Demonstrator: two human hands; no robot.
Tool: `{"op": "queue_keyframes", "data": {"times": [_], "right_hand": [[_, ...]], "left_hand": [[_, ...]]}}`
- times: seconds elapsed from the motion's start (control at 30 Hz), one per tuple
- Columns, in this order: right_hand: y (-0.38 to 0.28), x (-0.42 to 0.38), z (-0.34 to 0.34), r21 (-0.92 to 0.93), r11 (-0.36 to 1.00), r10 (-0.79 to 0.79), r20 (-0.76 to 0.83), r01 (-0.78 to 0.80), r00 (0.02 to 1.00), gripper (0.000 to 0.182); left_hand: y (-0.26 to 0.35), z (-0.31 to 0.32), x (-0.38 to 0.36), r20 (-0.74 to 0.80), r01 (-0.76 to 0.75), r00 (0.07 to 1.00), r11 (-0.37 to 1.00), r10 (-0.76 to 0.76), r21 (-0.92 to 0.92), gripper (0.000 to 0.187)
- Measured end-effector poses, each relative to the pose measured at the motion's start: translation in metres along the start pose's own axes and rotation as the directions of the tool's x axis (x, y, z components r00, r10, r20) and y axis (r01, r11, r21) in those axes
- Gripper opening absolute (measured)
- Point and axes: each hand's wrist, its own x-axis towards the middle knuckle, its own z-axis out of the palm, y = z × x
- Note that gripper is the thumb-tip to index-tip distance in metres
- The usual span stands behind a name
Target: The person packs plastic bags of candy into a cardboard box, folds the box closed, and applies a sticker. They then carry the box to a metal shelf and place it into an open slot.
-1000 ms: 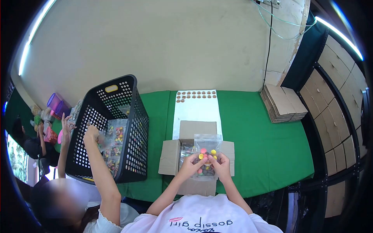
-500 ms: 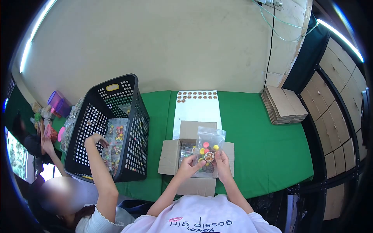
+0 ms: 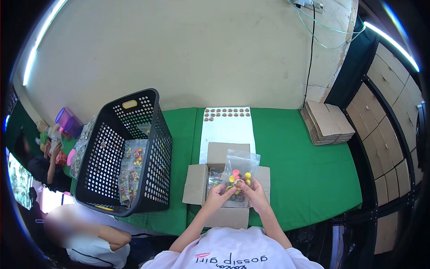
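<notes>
Between my two hands is a clear zip bag (image 3: pixel 242 161) of red, yellow and dark round pieces, perhaps candies. My left hand (image 3: pixel 216 196) is closed on the bag's lower left side. My right hand (image 3: pixel 256 195) is closed on its lower right, with the thumb against a round printed sticker (image 3: pixel 238 183) on the front. The bag is upright above an open cardboard box (image 3: pixel 195 179), in which more filled bags (image 3: pixel 215 174) partly show. Beyond the box lies a white sheet (image 3: pixel 226 131) with rows of round stickers (image 3: pixel 227 110).
A tall black perforated basket (image 3: pixel 154 166) holding filled bags (image 3: pixel 133 157) stands left on the green-covered table (image 3: pixel 304 179). Flattened cardboard boxes (image 3: pixel 329 120) are stacked at the back right. A person (image 3: pixel 96 237) sits left, and another person's hand (image 3: pixel 54 148) is beyond. Shelves (image 3: pixel 385 130) line the right.
My right thumb has moved left over the sticker, and the bag has shifted slightly down. The person on the left has drawn their arm out of the basket.
</notes>
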Motion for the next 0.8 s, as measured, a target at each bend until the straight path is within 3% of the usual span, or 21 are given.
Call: {"op": "queue_keyframes", "data": {"times": [0.1,0.2,0.3,0.37,0.43,0.53,0.6,0.67,0.73,0.8], "right_hand": [[0.002,-0.003,0.003,-0.066,0.994,-0.087,0.038,0.090,0.995,0.038],[0.012,-0.003,0.001,-0.068,0.990,-0.124,0.055,0.127,0.991,0.037],[0.026,-0.006,-0.002,-0.158,0.983,-0.081,0.098,0.096,0.992,0.038],[0.037,-0.005,-0.007,-0.303,0.952,-0.003,0.130,0.043,0.991,0.043],[0.028,-0.006,-0.004,-0.329,0.938,-0.049,0.175,0.106,0.983,0.043],[0.013,0.001,-0.011,-0.422,0.882,-0.156,0.160,0.211,0.975,0.043],[-0.002,0.005,-0.016,-0.503,0.818,-0.257,0.117,0.281,0.959,0.043],[-0.025,0.002,-0.009,-0.583,0.721,-0.315,0.205,0.374,0.927,0.036],[-0.041,0.000,-0.002,-0.645,0.635,-0.332,0.269,0.425,0.904,0.024],[-0.039,0.003,0.000,-0.645,0.634,-0.283,0.321,0.427,0.904,0.021]], "left_hand": [[-0.020,0.001,0.006,-0.060,-0.066,0.996,0.996,0.063,-0.059,0.028],[-0.007,-0.006,0.006,-0.021,0.085,0.996,0.996,-0.086,-0.036,0.027],[0.002,-0.004,0.018,-0.165,-0.178,0.978,0.933,0.131,-0.313,0.026],[0.004,-0.011,0.020,-0.203,-0.168,0.973,0.936,0.108,-0.310,0.024],[0.003,-0.015,0.024,-0.210,-0.125,0.976,0.932,0.055,-0.339,0.024],[0.007,-0.016,0.018,-0.140,-0.082,0.989,0.974,0.053,-0.209,0.023],[0.009,-0.014,0.015,-0.071,-0.147,0.988,0.983,0.140,-0.112,0.025],[0.003,-0.013,0.014,0.006,-0.262,0.965,0.963,0.262,0.056,0.026],[0.004,-0.014,0.013,0.054,-0.293,0.956,0.947,0.288,0.135,0.026],[0.011,-0.015,0.011,0.081,-0.314,0.949,0.927,0.304,0.207,0.026]]}}
